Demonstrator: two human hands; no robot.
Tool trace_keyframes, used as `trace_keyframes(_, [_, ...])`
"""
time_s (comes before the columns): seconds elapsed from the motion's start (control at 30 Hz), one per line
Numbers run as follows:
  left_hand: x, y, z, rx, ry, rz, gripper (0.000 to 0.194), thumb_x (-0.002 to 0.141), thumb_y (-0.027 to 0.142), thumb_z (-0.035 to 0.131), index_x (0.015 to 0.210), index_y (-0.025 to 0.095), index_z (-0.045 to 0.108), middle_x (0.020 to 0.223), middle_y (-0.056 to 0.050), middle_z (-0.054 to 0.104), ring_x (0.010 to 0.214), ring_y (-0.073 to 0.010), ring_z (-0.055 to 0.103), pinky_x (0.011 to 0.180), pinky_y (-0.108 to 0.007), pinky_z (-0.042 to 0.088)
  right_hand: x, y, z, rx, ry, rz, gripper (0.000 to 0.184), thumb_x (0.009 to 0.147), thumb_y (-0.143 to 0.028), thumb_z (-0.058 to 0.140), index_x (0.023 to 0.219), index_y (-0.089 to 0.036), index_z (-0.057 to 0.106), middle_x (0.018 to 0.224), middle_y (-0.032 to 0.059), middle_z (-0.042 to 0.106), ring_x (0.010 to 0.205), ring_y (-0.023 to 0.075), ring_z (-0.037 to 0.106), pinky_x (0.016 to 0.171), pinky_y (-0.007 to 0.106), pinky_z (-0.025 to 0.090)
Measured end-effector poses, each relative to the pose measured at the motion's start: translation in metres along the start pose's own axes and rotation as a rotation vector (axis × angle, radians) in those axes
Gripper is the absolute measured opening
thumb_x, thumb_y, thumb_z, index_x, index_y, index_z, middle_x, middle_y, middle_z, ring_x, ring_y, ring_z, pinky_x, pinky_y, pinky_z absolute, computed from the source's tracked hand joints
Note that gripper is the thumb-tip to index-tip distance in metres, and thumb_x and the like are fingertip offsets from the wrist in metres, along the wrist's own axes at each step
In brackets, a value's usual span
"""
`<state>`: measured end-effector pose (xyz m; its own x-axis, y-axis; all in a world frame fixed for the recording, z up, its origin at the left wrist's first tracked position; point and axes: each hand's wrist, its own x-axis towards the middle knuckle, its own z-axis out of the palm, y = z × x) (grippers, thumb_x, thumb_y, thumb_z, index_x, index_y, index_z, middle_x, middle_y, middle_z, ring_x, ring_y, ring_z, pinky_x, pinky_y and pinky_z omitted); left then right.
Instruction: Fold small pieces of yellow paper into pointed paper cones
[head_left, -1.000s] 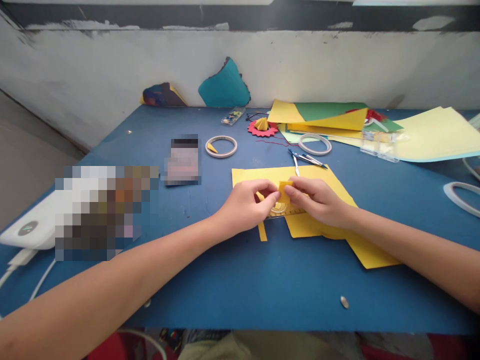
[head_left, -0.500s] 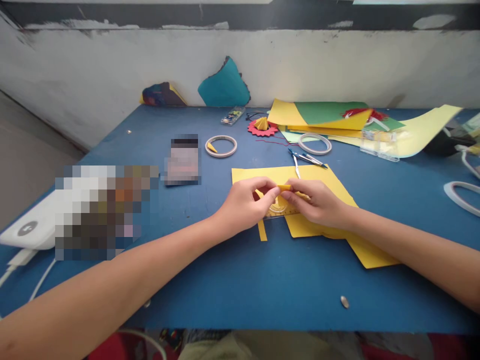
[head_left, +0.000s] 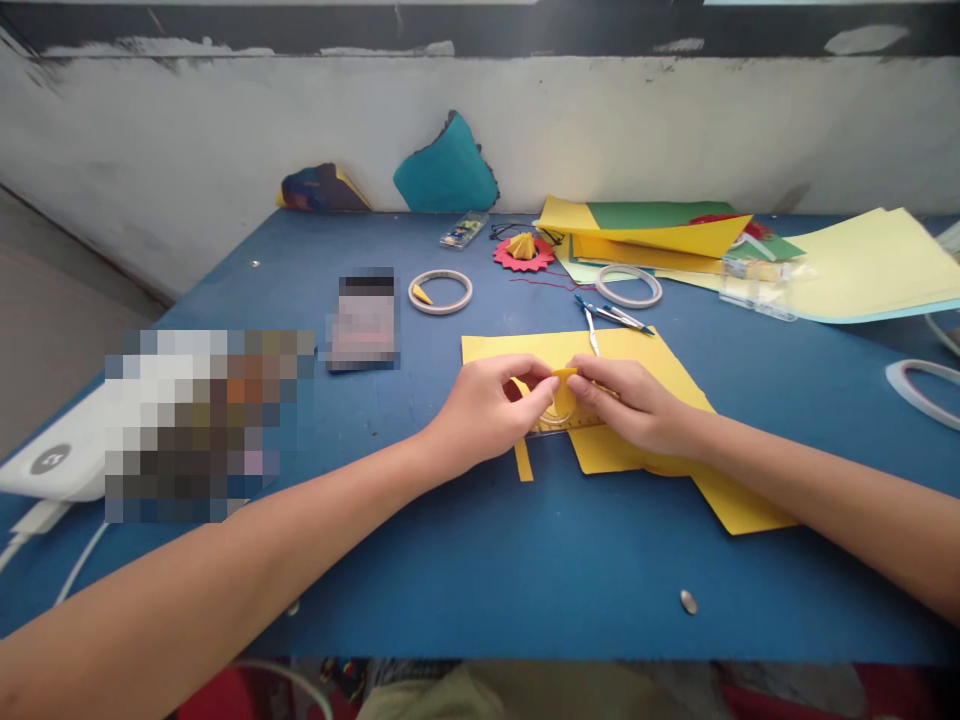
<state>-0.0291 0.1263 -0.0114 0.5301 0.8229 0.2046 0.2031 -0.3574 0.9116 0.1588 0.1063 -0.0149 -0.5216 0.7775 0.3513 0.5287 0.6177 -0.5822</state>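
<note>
Between my two hands is a small folded piece of yellow paper [head_left: 564, 383]. My left hand [head_left: 501, 402] pinches its left side with thumb and forefinger. My right hand [head_left: 628, 398] grips its right side the same way. Beneath them lie yellow paper sheets [head_left: 622, 352] and a clear ruler [head_left: 559, 425], partly covered by my fingers. A narrow yellow paper strip [head_left: 524, 462] sticks out below my left hand. Just beyond the hands, scissors [head_left: 592, 332] and a blue drawing compass [head_left: 619, 316] rest at the sheets' far edge.
Tape rolls [head_left: 441, 292] [head_left: 628, 287] lie farther back, near a red and yellow paper flower [head_left: 523, 252]. Coloured sheets [head_left: 660, 222] are piled at the back right. A white power bank [head_left: 56, 455] with a cable is at the left, and another tape roll [head_left: 926, 393] at the right.
My right fingers have shifted slightly on the folded yellow paper, and more of it shows. At the back right, the pale yellow sheet has flopped down to the right.
</note>
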Motion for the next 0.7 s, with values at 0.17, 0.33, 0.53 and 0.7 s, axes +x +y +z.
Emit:
trace_keyframes(0.17, [-0.0002,0.0009,-0.0007,0.019,-0.019,0.02,0.015,0.081,0.024,0.056,0.073,0.013,0.063,0.061,0.002,0.057,0.047,-0.0047,0.047,0.044,-0.016,0.035,0.0012,-0.0044,-0.0021,0.015,0.005,0.04,0.026,0.095,-0.025,0.036,0.07,-0.019,0.038,0.059,-0.0042,0.038,0.053,0.0081,0.037,0.051,0.021,0.031])
trace_keyframes(0.33, [0.0002,0.0018,-0.0013,0.056,0.001,0.034,0.015,0.081,0.023,0.057,0.073,0.014,0.064,0.061,0.002,0.059,0.047,-0.0046,0.047,0.044,-0.016,0.036,0.0017,-0.004,-0.0021,-0.002,0.013,0.045,0.027,0.095,-0.025,0.036,0.068,-0.02,0.037,0.059,-0.0042,0.038,0.053,0.0084,0.037,0.051,0.022,0.031])
trace_keyframes(0.53, [0.0001,0.0027,-0.0007,0.071,0.067,0.048,0.014,0.08,0.023,0.057,0.074,0.015,0.065,0.067,0.0,0.065,0.053,-0.0066,0.051,0.049,-0.017,0.04,0.0014,0.0003,0.0024,-0.117,0.062,-0.014,0.027,0.095,-0.025,0.036,0.068,-0.02,0.034,0.056,-0.0051,0.036,0.048,0.0075,0.034,0.047,0.021,0.028])
trace_keyframes(0.7, [-0.0002,0.0026,-0.0009,0.04,0.025,-0.013,0.014,0.08,0.023,0.055,0.075,0.014,0.065,0.068,0.0,0.063,0.054,-0.0064,0.052,0.051,-0.017,0.041,0.0016,-0.0002,0.0034,-0.173,0.077,-0.043,0.028,0.093,-0.02,0.037,0.066,-0.02,0.031,0.054,-0.0057,0.032,0.047,0.0078,0.028,0.046,0.022,0.025])
